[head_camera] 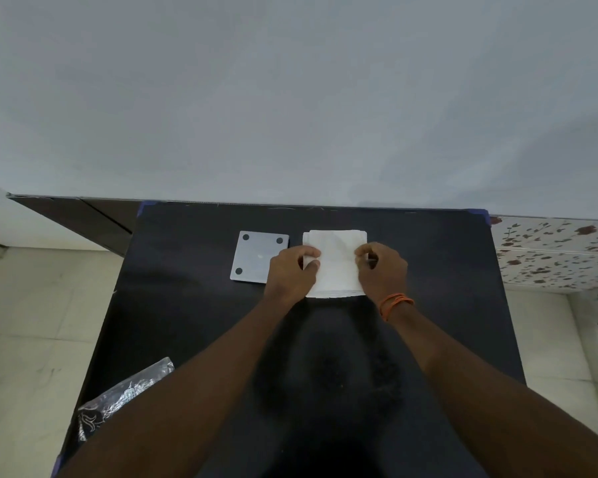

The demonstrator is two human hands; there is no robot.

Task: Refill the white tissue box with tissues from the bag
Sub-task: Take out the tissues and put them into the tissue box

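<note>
- A black counter [428,270] fills the middle and lower part of the frame, pushed up against a plain pale wall [290,98].
- A white stack of tissues [335,267] lies at the centre of the frame on the counter; whether the white box is under or around it cannot be told.
- The left hand [292,270] grips the stack's left edge, thumb and fingers pinched together on the paper.
- The right hand [382,269] pinches the stack's right edge in the same way, fingers curled in on the tissue.
- An orange band [394,303] circles the right wrist.
- Just left of the stack, a flat grey square plate [256,255] lies on the counter, with dark round pads showing at three corners; the left hand covers its lower right corner.
- At the lower left of the frame, a crinkled clear bag [125,395] with pale print rests on the counter's left edge, well apart from the stack; the left forearm crosses over its lower part.
- Both forearms reach up from the bottom of the frame.
- Pale floor tiles [32,322] show at left; a flower-patterned surface [553,253] shows at the right edge.
</note>
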